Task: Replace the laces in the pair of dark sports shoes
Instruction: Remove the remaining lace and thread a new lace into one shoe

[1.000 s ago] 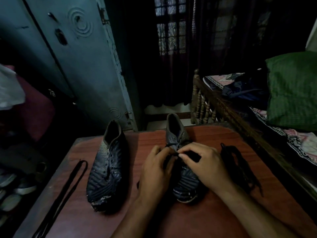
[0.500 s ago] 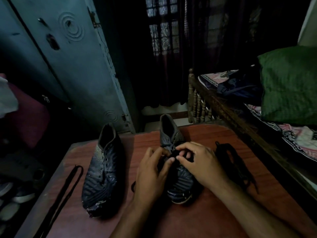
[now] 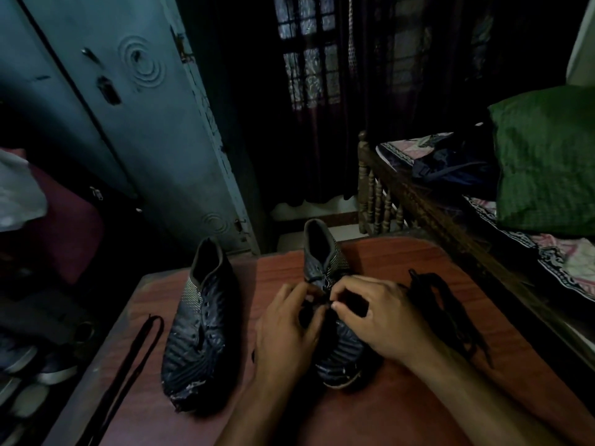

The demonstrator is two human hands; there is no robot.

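1. you are partway through, by the look of it; both dark, ridged sports shoes stand toes toward you on the reddish-brown wooden table (image 3: 402,265), and neither looks finished.
2. the left dark sports shoe (image 3: 201,329) stands alone, well apart from your hands; its eyelets look bare and no lace shows in them, so i judge the old lace is out and the new one not yet in.
3. the right dark sports shoe (image 3: 335,349) lies under both your hands, over its lacing area; whether its lace is coming out or going in i cannot tell, the light is too dim.
4. your left hand (image 3: 286,329) has its fingers curled at the eyelets beside the tongue; your right hand (image 3: 376,317) pinches thumb against fingertip over the same spot; each seems to hold a bit of dark lace, though the lace itself is barely visible there.
5. a long flat black lace (image 3: 128,375) lies doubled near the table's left edge; a loose bundle of black laces (image 3: 450,313) lies just beside your right hand.
6. left to do, as i judge it: finish this shoe, then lace the other.
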